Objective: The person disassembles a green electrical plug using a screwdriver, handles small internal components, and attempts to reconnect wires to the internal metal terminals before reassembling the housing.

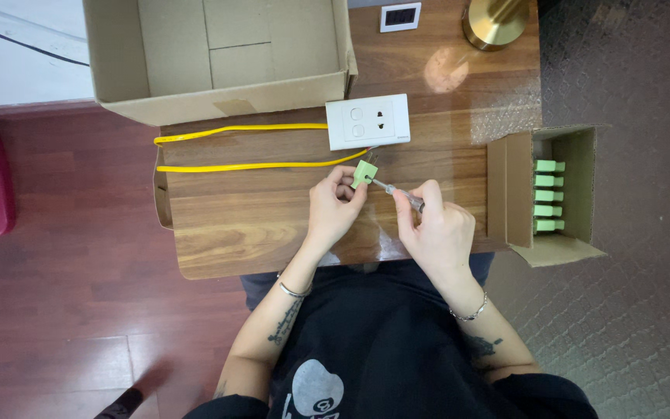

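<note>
At the far left of the wooden table [257, 233] stands one large open cardboard box [219, 58], its inside bare. Near of it, one yellow cable [234, 147] lies doubled in two long runs, looping at the table's left edge and running right toward one white wall socket plate [367, 121].

Just near of the plate, the left hand [333, 208] holds one small green plug [364, 172], its fingers pinched together on the plug's body. To the right, the right hand [437, 231] has its fingers closed round the handle of one slim screwdriver [398, 193], whose tip meets the green plug. Each wrist carries one thin bracelet.

At the far edge sit one small white framed switch plate [400, 16] and one round brass lamp base [495, 22]. At the right end of the table, one small open carton [556, 194] holds five green plugs [548, 195] stacked in a single column.
</note>
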